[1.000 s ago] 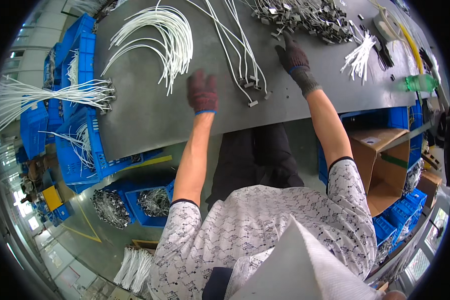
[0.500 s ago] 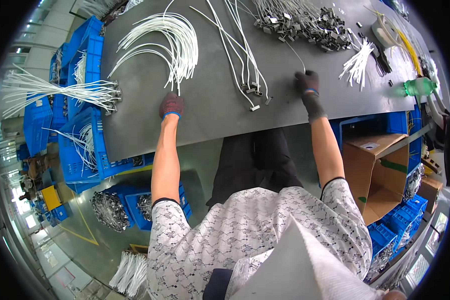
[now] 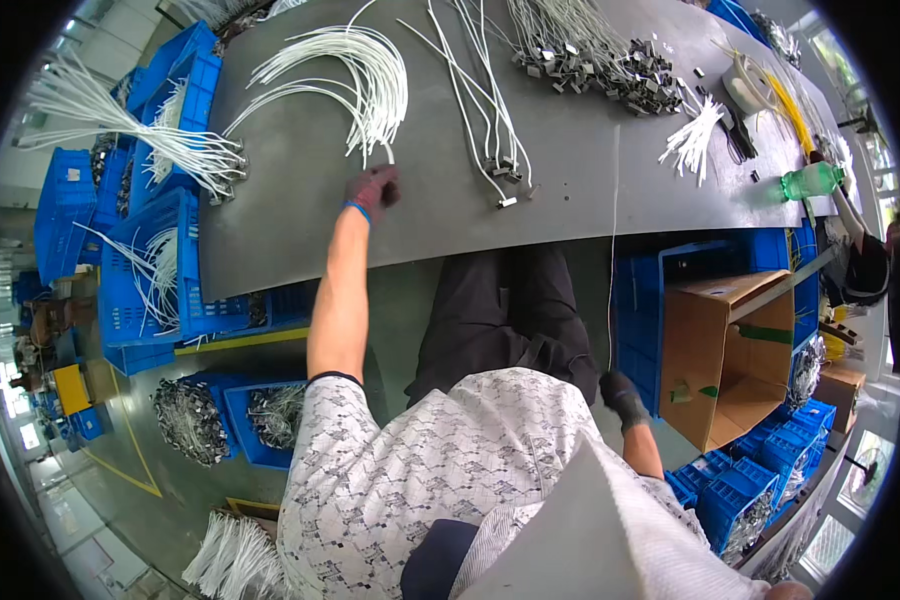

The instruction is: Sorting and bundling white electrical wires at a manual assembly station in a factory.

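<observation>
Dark-grey knit fabric is covering the right hand point(image 3: 625, 400), which is hanging low beside the right thigh at 3 o'clock from the torso. Its fingers are closing together on a thin white wire point(image 3: 615, 190); the wire is running up past the table edge and along the grey metal tabletop point(image 3: 450, 215). At 2 to 3 o'clock, an open brown cardboard box point(image 3: 697, 345) is standing below table level.

At 11 o'clock, the left hand point(image 3: 373, 188), in a maroon knit glove with a blue cuff, is curling its fingers at the lower ends of a curved bundle of slender white tubes point(image 3: 385, 85). Whether those fingers are clamping any tube cannot be told. The bundle is lying on the tabletop just beyond this hand.

At 12 o'clock, several long white cables with small grey end connectors point(image 3: 505, 170) are lying loosely. At 1 o'clock, short white tubes point(image 3: 694, 143) are fanning out; farther off, a heap of thin pale wires with dark block connectors point(image 3: 595, 72) is spreading.
</observation>
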A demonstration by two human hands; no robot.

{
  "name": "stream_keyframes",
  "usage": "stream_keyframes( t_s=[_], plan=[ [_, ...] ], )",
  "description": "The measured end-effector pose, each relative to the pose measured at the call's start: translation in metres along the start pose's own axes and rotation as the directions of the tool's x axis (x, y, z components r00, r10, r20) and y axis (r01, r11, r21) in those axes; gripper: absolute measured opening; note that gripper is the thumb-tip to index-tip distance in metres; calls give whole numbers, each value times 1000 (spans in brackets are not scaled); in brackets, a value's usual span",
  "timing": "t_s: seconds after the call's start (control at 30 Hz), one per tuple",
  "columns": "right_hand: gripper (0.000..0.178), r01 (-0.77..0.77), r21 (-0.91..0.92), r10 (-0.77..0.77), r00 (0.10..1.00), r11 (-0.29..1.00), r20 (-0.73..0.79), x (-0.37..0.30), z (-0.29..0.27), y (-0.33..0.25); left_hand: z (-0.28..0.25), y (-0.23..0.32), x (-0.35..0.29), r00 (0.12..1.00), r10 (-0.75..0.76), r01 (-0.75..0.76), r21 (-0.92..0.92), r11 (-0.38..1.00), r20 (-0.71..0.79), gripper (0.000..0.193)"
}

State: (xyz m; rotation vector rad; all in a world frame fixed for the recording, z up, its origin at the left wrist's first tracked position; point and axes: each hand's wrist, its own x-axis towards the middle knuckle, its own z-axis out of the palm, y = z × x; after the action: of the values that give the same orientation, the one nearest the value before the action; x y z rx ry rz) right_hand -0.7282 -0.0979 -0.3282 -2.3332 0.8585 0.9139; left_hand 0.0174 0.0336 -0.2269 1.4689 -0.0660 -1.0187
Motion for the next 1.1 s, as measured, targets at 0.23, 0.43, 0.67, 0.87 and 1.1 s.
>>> stream_keyframes(
  t_s=[0.23,0.43,0.67,0.87,1.1],
  plan=[
    [22,178,478,109,851,860,-514,-13,-58,-92,215,-35,-80,912,37,118,-347,930,409,15],
    [19,19,181,78,856,983,-511,4,-132,-120,314,-23,-75,967,218,-130,-482,867,132,13],
    [21,-145,138,184,924,980,-334,-11,-64,-60,307,49,-62,780,554,-626,-380,681,-290,9],
    [22,-92,150,143,917,984,-373,-13,-53,-61,291,15,-40,892,442,-427,-149,892,94,11],
    [21,-54,278,176,884,959,-433,-36,-42,-61,299,-25,-42,976,196,-141,-416,898,93,12]
  ],
)
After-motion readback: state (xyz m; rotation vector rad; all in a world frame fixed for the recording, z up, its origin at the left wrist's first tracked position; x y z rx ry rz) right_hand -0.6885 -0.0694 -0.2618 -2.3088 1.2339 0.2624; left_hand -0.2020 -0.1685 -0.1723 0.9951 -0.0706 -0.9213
